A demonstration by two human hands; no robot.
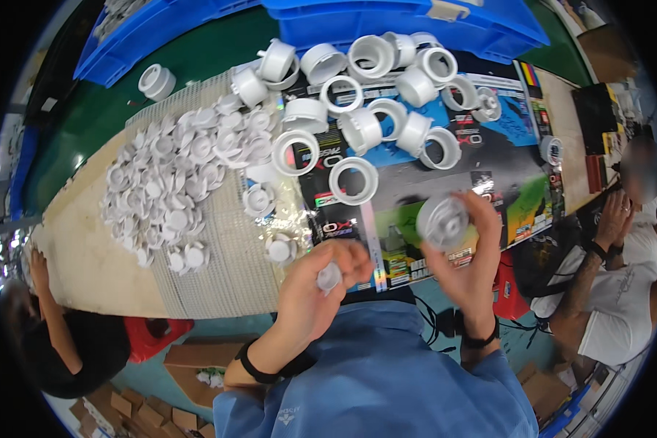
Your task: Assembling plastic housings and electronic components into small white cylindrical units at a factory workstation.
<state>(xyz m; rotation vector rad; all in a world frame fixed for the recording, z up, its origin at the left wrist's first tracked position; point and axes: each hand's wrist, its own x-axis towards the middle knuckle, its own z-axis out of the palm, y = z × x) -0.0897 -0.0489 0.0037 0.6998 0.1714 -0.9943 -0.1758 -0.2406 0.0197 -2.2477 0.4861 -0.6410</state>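
My left hand (321, 285) is curled around a small white plastic insert (329, 277), held low over the table's near edge. My right hand (466, 252) grips a round white plastic ring cap (442, 221), its open face turned toward me. Both hands hover above a glossy printed cardboard sheet (445, 182). Several white ring caps (365, 80) lie scattered on the sheet's far part. A heap of small white inserts (175, 175) lies on a mesh mat (226, 270) to my left.
Blue plastic crates (409, 22) stand at the table's far side on a green surface. One person's arm (51, 321) reaches in at the lower left; another person in a white shirt (620, 306) sits at the right. Cardboard boxes (197, 358) are on the floor.
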